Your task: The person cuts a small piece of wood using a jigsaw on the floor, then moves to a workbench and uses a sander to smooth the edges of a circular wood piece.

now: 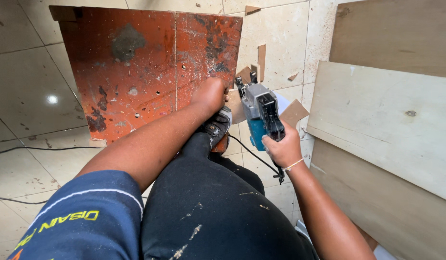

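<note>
Beside the red board [136, 72], right hand [280, 149] holds jigsaw [260, 113], nose pointing away.

The right hand's [282, 148] fingers [269, 142] are covering the jigsaw's [261, 115] handle, and its blade below them is staying out of sight. The left hand's [211, 94] fingertips are curling out of sight beyond the knuckles. Beside them, the red board's [146, 67] near edge is disappearing behind the forearm.

The right hand [282, 150] grips the saw [262, 115] from behind. Left of that grip the left hand [211, 94] presses on the board [150, 67], with a shoe [216, 126] just behind it. Right of the grip lie planks [386, 115]; offcuts [259, 60] lie ahead.
</note>
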